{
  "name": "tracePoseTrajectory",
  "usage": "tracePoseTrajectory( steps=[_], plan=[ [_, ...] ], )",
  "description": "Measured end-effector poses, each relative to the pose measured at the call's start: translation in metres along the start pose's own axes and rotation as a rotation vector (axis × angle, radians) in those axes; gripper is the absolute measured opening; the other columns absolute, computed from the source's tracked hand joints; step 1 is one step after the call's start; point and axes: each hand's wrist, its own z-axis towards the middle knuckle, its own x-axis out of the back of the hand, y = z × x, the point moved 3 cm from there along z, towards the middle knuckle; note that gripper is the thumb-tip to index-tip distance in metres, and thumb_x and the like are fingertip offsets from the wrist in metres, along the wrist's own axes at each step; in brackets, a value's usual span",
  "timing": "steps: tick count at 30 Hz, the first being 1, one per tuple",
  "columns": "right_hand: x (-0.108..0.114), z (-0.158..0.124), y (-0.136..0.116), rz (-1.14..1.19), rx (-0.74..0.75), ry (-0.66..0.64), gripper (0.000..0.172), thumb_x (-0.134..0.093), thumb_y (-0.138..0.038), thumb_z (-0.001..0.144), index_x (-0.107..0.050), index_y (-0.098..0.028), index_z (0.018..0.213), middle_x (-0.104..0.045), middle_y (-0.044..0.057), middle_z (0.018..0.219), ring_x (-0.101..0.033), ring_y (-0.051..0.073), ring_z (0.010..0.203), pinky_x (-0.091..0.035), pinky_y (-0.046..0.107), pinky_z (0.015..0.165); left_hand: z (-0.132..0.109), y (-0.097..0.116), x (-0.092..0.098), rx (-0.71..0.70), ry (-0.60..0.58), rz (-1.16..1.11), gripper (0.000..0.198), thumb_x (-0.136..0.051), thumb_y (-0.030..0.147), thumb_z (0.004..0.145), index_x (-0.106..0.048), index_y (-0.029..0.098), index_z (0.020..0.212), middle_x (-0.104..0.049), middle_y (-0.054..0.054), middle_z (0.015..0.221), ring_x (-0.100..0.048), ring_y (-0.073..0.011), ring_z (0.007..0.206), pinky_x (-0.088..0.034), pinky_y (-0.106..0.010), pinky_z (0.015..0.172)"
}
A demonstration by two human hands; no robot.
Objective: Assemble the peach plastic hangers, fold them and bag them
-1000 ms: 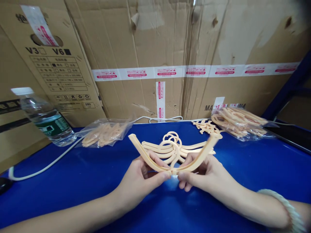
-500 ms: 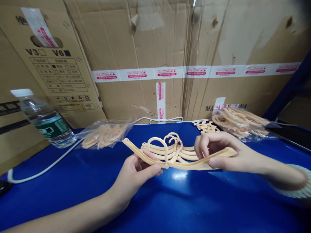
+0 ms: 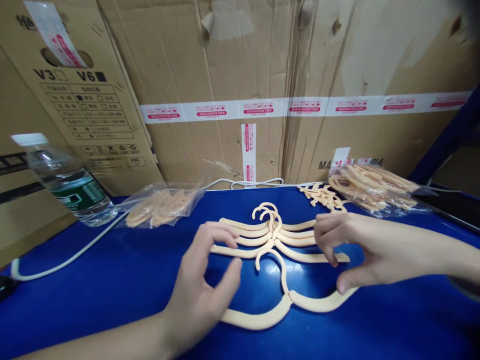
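Observation:
A beige plastic hanger (image 3: 262,318) lies flat on the blue table (image 3: 112,280), hook pointing away from me. My left hand (image 3: 202,285) hovers over its left arm with fingers spread, holding nothing. My right hand (image 3: 352,247) is open too, its thumb tip resting at the end of the hanger's right arm, its fingers curled above. Just beyond the hanger lies a stack of several like hangers (image 3: 270,232), between my two hands.
Two clear bags of beige parts lie at the back, one on the left (image 3: 161,205) and one on the right (image 3: 375,187), with loose hook pieces (image 3: 322,195) between. A water bottle (image 3: 67,185), a white cable (image 3: 75,255) and cardboard boxes (image 3: 225,75) border the table.
Both hands held the hanger up and turned it flat; now it lies on the table in front of the stack, and both hands have let go and opened.

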Motion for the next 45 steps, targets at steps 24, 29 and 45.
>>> tracePoseTrajectory(
  steps=[24, 29, 45],
  plan=[
    [-0.048, 0.022, 0.000, -0.396, -0.095, 0.421, 0.045, -0.043, -0.020, 0.092, -0.045, -0.004, 0.134, -0.047, 0.026, 0.139, -0.039, 0.036, 0.133, -0.042, 0.055, 0.101, -0.009, -0.004, -0.017, -0.333, -0.445, 0.667, 0.034, -0.053, 0.024, 0.085, -0.062, 0.019, 0.118, -0.060, -0.013, 0.131, -0.051, -0.0332, 0.123, -0.045, -0.048, 0.101],
    [-0.072, 0.031, 0.013, -0.316, -0.179, 0.310, 0.061, -0.036, -0.030, 0.097, -0.027, 0.000, 0.148, -0.026, 0.025, 0.153, -0.019, 0.035, 0.143, -0.026, 0.056, 0.114, -0.018, -0.024, -0.021, -0.181, -0.475, 0.679, 0.063, -0.049, 0.045, 0.092, -0.033, 0.023, 0.149, -0.034, -0.010, 0.154, -0.033, -0.0340, 0.140, -0.028, -0.053, 0.113],
    [-0.024, 0.065, 0.004, -0.419, 0.114, 0.597, 0.044, -0.040, -0.022, 0.091, -0.050, -0.011, 0.133, -0.061, 0.019, 0.121, -0.054, 0.032, 0.115, -0.044, 0.053, 0.097, 0.049, -0.051, -0.026, -0.079, -0.482, 0.758, 0.058, -0.041, 0.046, 0.094, -0.043, 0.013, 0.142, -0.041, -0.016, 0.149, -0.030, -0.0313, 0.141, -0.016, -0.055, 0.116]
  ],
)
